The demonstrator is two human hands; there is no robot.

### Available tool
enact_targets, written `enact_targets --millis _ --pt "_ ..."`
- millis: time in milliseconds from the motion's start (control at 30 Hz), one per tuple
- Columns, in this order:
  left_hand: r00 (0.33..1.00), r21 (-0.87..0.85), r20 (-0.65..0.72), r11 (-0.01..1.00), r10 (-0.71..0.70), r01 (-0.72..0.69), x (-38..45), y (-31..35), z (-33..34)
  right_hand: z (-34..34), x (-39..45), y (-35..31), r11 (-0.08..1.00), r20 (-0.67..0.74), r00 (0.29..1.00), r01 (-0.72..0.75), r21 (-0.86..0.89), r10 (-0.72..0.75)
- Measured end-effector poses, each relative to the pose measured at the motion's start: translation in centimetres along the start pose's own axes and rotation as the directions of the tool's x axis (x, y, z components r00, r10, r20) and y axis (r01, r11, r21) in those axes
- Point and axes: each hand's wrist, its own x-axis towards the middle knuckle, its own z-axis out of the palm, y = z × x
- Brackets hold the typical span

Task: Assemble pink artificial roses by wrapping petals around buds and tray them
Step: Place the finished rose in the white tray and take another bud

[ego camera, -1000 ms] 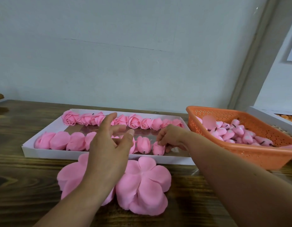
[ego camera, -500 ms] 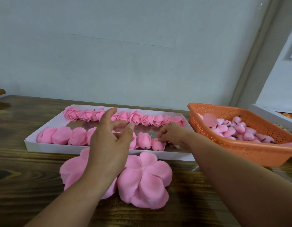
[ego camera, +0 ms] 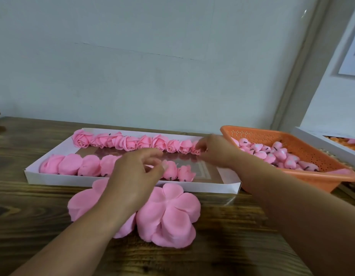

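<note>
Two flat pink petal pieces are lying on the table, nearest. Beyond them, the left hand is being held over the white tray, fingers loosely apart. Farther right, the last rose of the far row is being pinched by the right hand, beside the orange basket of buds.

The left hand covers the middle roses of the near row in the white tray and part of a petal stack under its wrist. The right hand is motion-blurred; whether its fingertips pinch the end rose cannot be told. Beyond it, a second tray runs off the right edge.
</note>
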Motion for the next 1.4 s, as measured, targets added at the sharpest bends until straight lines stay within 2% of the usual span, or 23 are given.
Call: enact_targets --millis 67,100,133,200,233,267,333,467,567,700,867,1067,1267,1400 --pt "0.986 0.161 0.165 0.986 0.018 -0.045 0.2 0.3 -0.1 -3.4 0.1 1.7 0.996 -0.226 0.971 -0.059 0.073 0.074" --pt "0.970 0.232 0.244 0.969 0.023 -0.081 0.3 0.5 -0.1 -5.0 0.0 3.1 0.989 -0.283 0.949 -0.116 0.092 0.138" --pt "0.951 0.285 0.309 0.951 0.027 -0.120 0.4 0.6 -0.2 -6.3 -0.3 4.7 0.979 -0.275 0.940 -0.191 0.073 0.204" --pt "0.918 0.348 0.395 0.919 0.035 -0.185 0.8 0.9 -0.2 -7.9 -1.5 8.0 0.918 -0.065 0.921 -0.388 -0.082 0.383" --pt "0.906 0.375 0.423 0.903 0.036 -0.211 1.1 0.9 -0.1 -8.1 -2.3 9.3 0.865 0.076 0.875 -0.454 -0.213 0.478" --pt "0.894 0.408 0.446 0.881 0.038 -0.241 1.3 0.9 0.0 -8.1 -2.9 10.7 0.817 0.180 0.815 -0.483 -0.314 0.551" --pt "0.869 0.471 0.493 0.826 0.046 -0.311 1.9 0.8 0.3 -7.5 -3.8 12.8 0.776 0.288 0.733 -0.502 -0.383 0.616" --pt "0.807 0.512 0.588 0.749 0.052 -0.421 2.6 1.4 0.9 -6.1 -4.2 14.7 0.776 0.330 0.754 -0.356 -0.520 0.568" --pt "0.765 0.544 0.644 0.693 0.016 -0.473 2.5 1.6 1.4 -5.4 -3.8 15.4 0.795 0.324 0.748 -0.431 -0.427 0.579" --pt "0.734 0.576 0.678 0.645 -0.035 -0.501 2.5 1.8 2.3 -4.7 -2.9 16.0 0.788 0.303 0.741 -0.481 -0.384 0.600" --pt "0.741 0.588 0.670 0.638 -0.039 -0.497 2.4 1.6 3.6 -3.9 -2.0 16.8 0.767 0.250 0.739 -0.525 -0.370 0.626" --pt "0.769 0.549 0.639 0.687 0.023 -0.477 2.4 1.4 3.2 -3.7 -2.1 17.8 0.776 0.244 0.747 -0.530 -0.341 0.618" --pt "0.814 0.397 0.564 0.818 0.139 -0.415 2.7 2.4 0.8 -3.3 -1.9 18.3 0.765 0.231 0.737 -0.557 -0.323 0.635" --pt "0.832 0.362 0.533 0.847 0.156 -0.390 3.4 2.9 -0.5 -3.2 -1.8 18.0 0.774 0.224 0.750 -0.547 -0.318 0.622"
